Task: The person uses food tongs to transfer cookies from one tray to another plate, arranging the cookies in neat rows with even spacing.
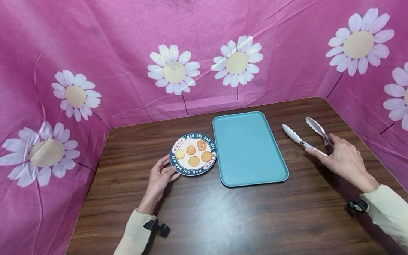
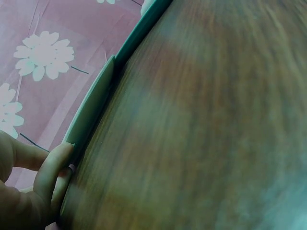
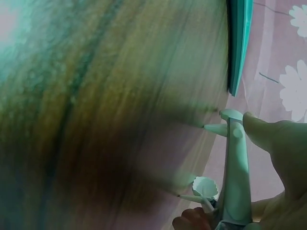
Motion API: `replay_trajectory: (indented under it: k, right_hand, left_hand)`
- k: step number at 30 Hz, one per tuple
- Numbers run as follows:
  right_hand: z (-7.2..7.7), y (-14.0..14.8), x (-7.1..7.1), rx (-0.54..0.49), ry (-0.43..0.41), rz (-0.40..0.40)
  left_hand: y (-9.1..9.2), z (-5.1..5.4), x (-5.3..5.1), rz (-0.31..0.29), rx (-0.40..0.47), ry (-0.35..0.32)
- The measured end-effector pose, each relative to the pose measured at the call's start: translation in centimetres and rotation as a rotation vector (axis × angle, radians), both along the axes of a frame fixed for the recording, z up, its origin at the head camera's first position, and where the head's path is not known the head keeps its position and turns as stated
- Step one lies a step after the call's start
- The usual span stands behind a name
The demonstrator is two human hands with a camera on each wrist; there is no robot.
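My left hand [image 1: 159, 178] pinches the near-left edge of a round plate [image 1: 192, 172] with a dark blue lettered rim. Several cookies show on its white face; I cannot tell for certain whether they are printed. From the left wrist, thumb and fingers [image 2: 56, 160] are at the edge of the plate [image 2: 91, 106], seen side-on. The plate lies right beside a turquoise tray [image 1: 248, 150]. Right of that tray, my right hand [image 1: 345, 159] holds metal tongs with pale scalloped tips [image 1: 293, 135]. The tongs [image 3: 237, 172] are spread apart, nothing between their tips.
Everything is on a dark wooden table [image 1: 207, 221]. A pink cloth [image 1: 127, 62] with large white daisies hangs behind it and at both sides. Each wrist wears a black camera strap [image 1: 156, 227].
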State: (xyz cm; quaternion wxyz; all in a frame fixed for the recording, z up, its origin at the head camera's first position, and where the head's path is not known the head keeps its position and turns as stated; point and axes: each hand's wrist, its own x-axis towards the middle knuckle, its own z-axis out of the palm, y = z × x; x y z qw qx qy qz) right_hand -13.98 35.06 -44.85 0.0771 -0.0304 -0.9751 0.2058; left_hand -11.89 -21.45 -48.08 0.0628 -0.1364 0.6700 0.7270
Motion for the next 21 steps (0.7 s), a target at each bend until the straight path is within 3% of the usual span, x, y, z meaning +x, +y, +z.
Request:
replay_trajectory:
  k: [3, 8, 17, 21]
  right_hand:
    - [0.2, 0.0, 0.1, 0.006, -0.019, 0.006]
    - [0.4, -0.2, 0.4, 0.014, 0.029, 0.044]
    - [1.1, -1.4, 0.4, -0.030, 0.229, 0.140]
    - [1.6, -2.3, 0.5, -0.039, 0.265, 0.171]
  left_hand:
    - [0.0, 0.0, 0.0, 0.002, -0.002, 0.001]
    - [0.0, 0.0, 0.0, 0.003, 0.005, 0.000]
    - [0.1, 0.4, 0.1, 0.007, 0.012, -0.015]
    - [0.1, 0.7, 0.3, 0.006, -0.004, -0.017]
